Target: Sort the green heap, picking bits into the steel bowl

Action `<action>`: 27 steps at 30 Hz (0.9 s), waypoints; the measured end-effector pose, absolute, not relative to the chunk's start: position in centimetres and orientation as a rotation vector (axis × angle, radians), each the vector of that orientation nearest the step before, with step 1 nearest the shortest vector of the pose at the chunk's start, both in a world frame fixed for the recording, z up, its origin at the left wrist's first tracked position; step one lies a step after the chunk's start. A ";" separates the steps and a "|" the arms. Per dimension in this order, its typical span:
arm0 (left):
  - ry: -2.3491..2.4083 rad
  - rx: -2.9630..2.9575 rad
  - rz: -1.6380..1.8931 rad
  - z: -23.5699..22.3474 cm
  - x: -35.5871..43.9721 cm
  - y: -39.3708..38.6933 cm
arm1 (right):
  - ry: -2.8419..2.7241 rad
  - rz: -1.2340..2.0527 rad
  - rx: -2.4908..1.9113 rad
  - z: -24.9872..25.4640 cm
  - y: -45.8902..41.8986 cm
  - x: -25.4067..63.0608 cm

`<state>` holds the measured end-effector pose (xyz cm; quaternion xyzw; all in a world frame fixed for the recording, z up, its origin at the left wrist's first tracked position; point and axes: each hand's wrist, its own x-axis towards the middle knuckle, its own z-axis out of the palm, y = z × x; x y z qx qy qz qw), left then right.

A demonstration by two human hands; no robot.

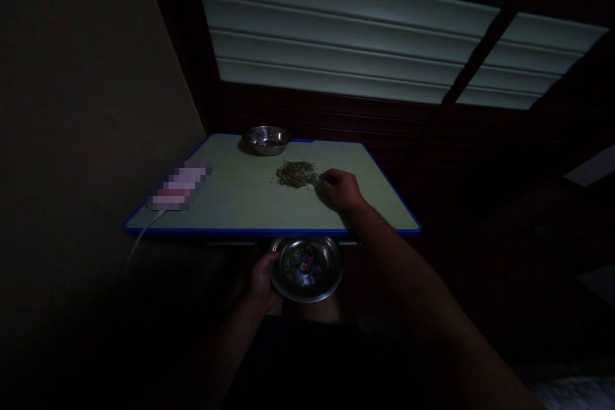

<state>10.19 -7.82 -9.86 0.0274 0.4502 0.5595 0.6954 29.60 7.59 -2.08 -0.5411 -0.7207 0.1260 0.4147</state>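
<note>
My left hand is closed on the left rim of a steel bowl, just below the table's front edge. Some small greenish bits lie inside this bowl, along with a red-and-white mark on its bottom. Over the table, my right hand pinches a small, pale, see-through piece whose kind I cannot make out. That piece touches the right side of a loose heap of small green-brown grains, spread on the tabletop.
A second steel bowl stands at the back of the pale, blue-edged table. On the left lies a blurred pink device with a white cable running off the edge. Behind rises a dark-framed slatted panel. The room is dim.
</note>
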 end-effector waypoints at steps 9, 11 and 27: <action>0.990 0.052 1.239 -9.8 10.2 -7.9 | -1.833 0.352 -1.286 -2.0 7.3 29.5; 0.984 0.056 1.235 -9.9 10.2 -7.9 | -1.829 0.364 -1.284 -2.0 7.4 29.5; 0.996 0.042 1.245 -10.1 10.1 -7.8 | -1.841 0.499 -1.233 -1.8 7.1 29.3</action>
